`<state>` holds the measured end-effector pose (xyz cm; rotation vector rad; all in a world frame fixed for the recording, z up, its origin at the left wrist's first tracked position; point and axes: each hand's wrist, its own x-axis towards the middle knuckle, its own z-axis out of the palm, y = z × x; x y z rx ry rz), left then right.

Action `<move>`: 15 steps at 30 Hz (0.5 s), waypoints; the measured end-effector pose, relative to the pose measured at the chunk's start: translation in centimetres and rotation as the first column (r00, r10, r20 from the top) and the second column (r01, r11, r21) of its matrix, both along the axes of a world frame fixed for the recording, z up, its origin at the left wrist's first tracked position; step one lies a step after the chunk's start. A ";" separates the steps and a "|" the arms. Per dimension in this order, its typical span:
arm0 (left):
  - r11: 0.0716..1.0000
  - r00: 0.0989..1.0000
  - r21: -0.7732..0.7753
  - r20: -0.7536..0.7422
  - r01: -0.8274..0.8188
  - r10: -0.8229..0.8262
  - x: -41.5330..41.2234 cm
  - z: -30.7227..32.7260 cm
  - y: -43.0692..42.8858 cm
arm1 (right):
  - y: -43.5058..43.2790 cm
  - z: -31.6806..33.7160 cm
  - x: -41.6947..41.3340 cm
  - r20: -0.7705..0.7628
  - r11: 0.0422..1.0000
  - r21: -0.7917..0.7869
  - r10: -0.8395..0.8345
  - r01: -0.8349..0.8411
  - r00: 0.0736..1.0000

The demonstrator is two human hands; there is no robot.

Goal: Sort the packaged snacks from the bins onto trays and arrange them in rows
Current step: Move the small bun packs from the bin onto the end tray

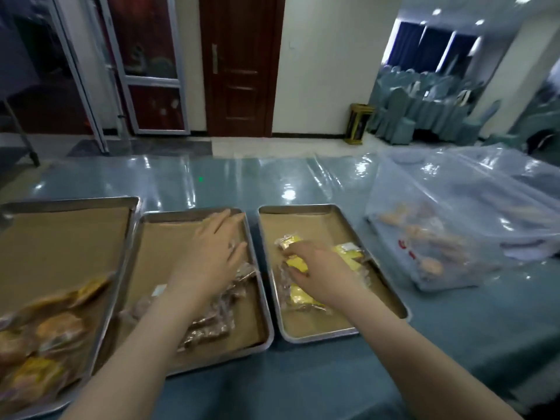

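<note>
Three metal trays lined with brown paper stand side by side on the table. The left tray [69,204] holds orange packaged snacks [45,331] at its near end. In the middle tray [194,215] lie brown packaged snacks [212,322]. My left hand [212,256] hovers over that tray, fingers spread, holding nothing. The right tray [306,209] holds yellow packaged snacks [348,253]. My right hand [318,268] rests on them, fingers curled around one yellow pack [298,263].
A clear plastic bin [454,237] with more wrapped snacks stands at the right on the blue, plastic-covered table [303,389]. Beyond the table are a wooden door [241,65], a glass door and covered chairs [424,110].
</note>
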<state>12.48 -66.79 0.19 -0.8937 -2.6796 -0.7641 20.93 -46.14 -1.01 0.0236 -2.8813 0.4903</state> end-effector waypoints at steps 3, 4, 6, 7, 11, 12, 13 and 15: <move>0.999 0.995 0.025 -0.094 -0.031 0.033 -1.6 2.9 4.8 | 4.3 1.3 -1.4 -0.034 1.000 -0.018 0.003 -0.004 0.999; 0.999 0.993 0.033 -0.114 -0.029 0.033 -2.0 3.6 6.3 | 5.8 1.8 -1.9 -0.052 1.000 -0.017 -0.007 0.006 0.999; 0.998 0.989 0.059 -0.143 -0.016 0.024 -2.9 4.4 9.0 | 8.9 2.6 -2.6 -0.095 0.999 -0.008 -0.042 0.041 0.995; 0.997 0.988 0.075 -0.152 -0.010 0.021 -3.4 4.7 10.3 | 10.5 3.1 -2.9 -0.116 0.998 -0.015 -0.060 0.059 0.991; 0.993 0.991 0.118 -0.133 0.024 -0.008 -4.2 4.6 15.4 | 16.6 4.7 -2.7 -0.135 0.992 -0.015 -0.129 0.128 0.982; 0.992 0.991 0.116 -0.130 0.039 -0.024 -4.3 4.4 16.8 | 18.3 5.1 -2.5 -0.151 0.989 -0.017 -0.147 0.146 0.977; 0.992 0.992 0.115 -0.122 0.051 -0.037 -4.4 4.1 18.0 | 20.0 5.4 -2.3 -0.176 0.986 -0.031 -0.168 0.165 0.970; 0.990 0.994 0.131 -0.097 0.059 -0.047 -4.7 3.2 20.4 | 23.6 5.9 -1.9 -0.210 0.979 -0.063 -0.201 0.192 0.957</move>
